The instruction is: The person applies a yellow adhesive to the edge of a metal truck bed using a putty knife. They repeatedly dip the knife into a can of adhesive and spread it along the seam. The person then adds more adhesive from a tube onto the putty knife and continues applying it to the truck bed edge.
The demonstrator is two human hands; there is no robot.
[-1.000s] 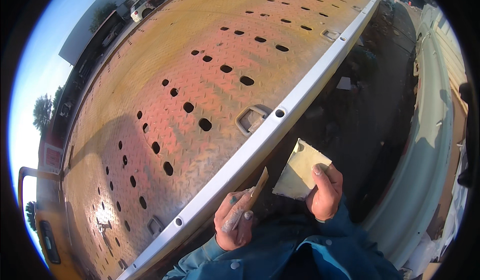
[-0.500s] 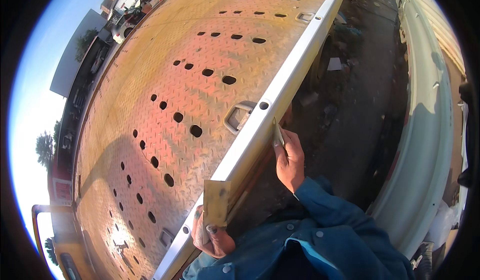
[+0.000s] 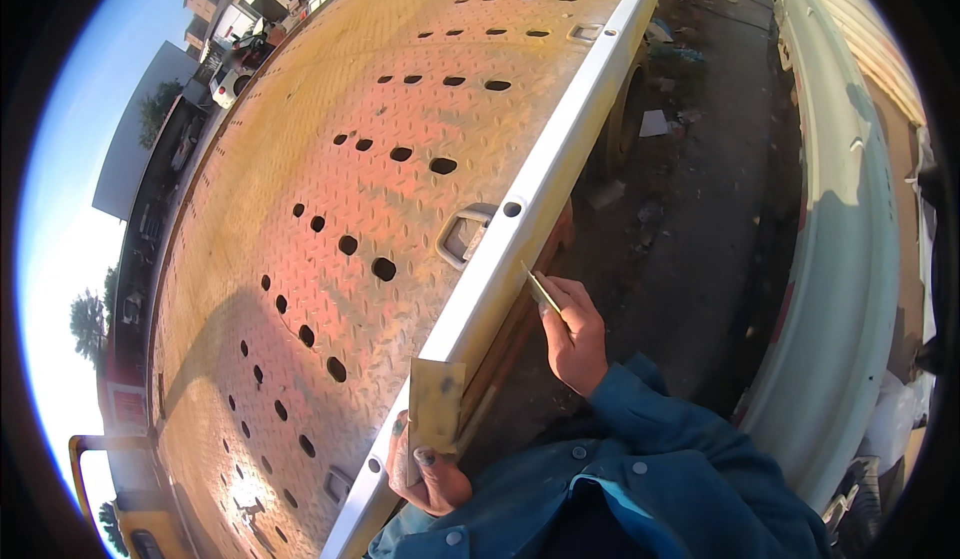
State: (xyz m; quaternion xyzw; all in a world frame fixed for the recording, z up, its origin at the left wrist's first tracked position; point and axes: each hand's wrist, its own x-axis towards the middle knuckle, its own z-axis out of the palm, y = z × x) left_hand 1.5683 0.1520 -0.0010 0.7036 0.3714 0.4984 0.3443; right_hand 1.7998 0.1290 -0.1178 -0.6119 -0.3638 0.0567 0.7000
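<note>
A long flatbed of orange checker plate [image 3: 330,219] with rows of dark holes runs away from me, edged by a white side rail [image 3: 545,179]. My left hand [image 3: 425,474] grips a flat yellowish square plate [image 3: 436,404] held upright against the rail's near part. My right hand [image 3: 575,334] holds a thin flat blade [image 3: 540,287] with its tip at the underside of the rail. Both arms wear blue sleeves.
A metal tie-down ring [image 3: 462,234] sits in the deck near the rail. Right of the bed lies dark littered ground [image 3: 690,209], then the pale side of another vehicle [image 3: 850,259]. Buildings and parked vehicles [image 3: 235,59] stand far left.
My left hand has taken the square plate and moved it left and down onto the rail. My right hand now holds the thin blade and has risen to the rail's side.
</note>
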